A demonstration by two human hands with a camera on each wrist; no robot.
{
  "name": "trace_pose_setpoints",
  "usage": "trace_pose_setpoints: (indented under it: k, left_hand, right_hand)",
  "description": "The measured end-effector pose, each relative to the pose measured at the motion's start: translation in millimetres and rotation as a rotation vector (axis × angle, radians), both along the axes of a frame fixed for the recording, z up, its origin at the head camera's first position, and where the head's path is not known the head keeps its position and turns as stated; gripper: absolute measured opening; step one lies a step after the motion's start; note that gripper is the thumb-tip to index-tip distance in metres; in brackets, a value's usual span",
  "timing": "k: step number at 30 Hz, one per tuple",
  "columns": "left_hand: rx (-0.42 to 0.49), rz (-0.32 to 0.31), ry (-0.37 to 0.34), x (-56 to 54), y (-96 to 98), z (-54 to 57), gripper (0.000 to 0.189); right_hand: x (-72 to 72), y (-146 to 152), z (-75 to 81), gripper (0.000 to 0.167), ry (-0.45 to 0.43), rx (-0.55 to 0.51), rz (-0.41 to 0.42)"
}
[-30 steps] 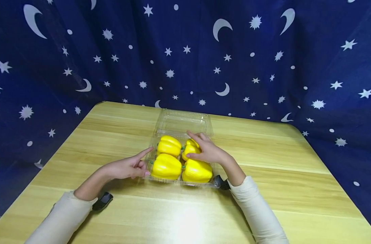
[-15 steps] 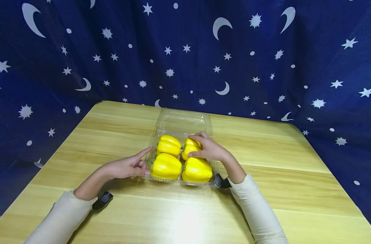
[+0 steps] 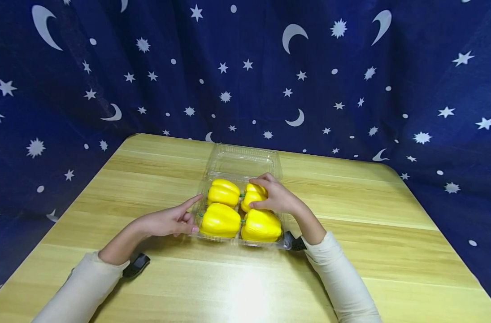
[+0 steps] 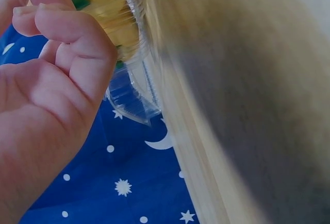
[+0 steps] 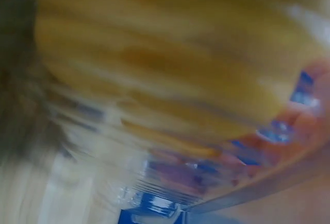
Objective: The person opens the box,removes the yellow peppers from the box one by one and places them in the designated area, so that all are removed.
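Note:
Several yellow bell peppers sit in a clear plastic clamshell container [image 3: 201, 211], whose lid [image 3: 245, 159] lies folded back. My right hand [image 3: 278, 196] grips the back right yellow bell pepper [image 3: 253, 197], thumb on its near side and fingers over the far side. In the right wrist view, yellow fills much of the blurred picture. My left hand [image 3: 168, 222] rests against the container's left side, index finger and thumb stretched out and the other fingers bent in. The left wrist view shows this left hand [image 4: 56, 90] beside the container's edge, its bent fingers holding nothing visible.
The wooden table [image 3: 350, 211] extends around the container. A dark blue curtain [image 3: 245, 89] with moons and stars hangs behind it. Three other yellow peppers lie close by in the container: back left [image 3: 223, 193], front left [image 3: 220, 220] and front right [image 3: 261, 225].
The right hand's fingers have drawn in around the back right pepper, which has shifted slightly right. The left hand and the container look unmoved.

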State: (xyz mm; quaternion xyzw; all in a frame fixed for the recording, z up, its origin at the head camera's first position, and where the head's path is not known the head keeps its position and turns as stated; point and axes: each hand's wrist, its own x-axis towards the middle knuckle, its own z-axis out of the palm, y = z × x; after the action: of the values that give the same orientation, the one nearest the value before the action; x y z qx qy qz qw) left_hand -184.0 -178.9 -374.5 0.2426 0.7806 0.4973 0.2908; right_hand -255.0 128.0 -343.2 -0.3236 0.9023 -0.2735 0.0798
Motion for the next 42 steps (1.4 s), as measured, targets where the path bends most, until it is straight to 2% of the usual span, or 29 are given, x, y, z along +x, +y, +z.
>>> trace_pose_setpoints:
  k: [9,19,23,28,33,42]
  left_hand:
    - [0.004,-0.005,0.001,0.6,0.1,1.5,0.089]
    - [-0.001,-0.003,0.004,0.7,-0.1,1.3,0.089]
    - [0.007,-0.003,-0.002,0.8,0.2,1.9,0.089]
    - [0.014,-0.006,-0.003,0.3,0.1,1.4,0.089]
    - [0.009,-0.006,-0.005,-0.1,0.1,1.4,0.089]
    - [0.007,-0.009,-0.015,0.1,-1.2,2.5,0.089]
  right_hand:
    - [7.4,-1.2,7.4,0.066,0.119,-0.010,-0.011]
    - [2.8,3.0,6.6,0.065,0.215,-0.086,0.007]
    - [-0.7,6.3,7.7,0.065,0.217,-0.140,-0.004]
    - [-6.8,13.3,9.5,0.069,0.182,-0.195,-0.067]
    - [-12.9,25.8,13.2,0.071,0.180,-0.217,-0.143]
    - [-20.8,45.7,20.7,0.075,0.213,-0.243,-0.193]
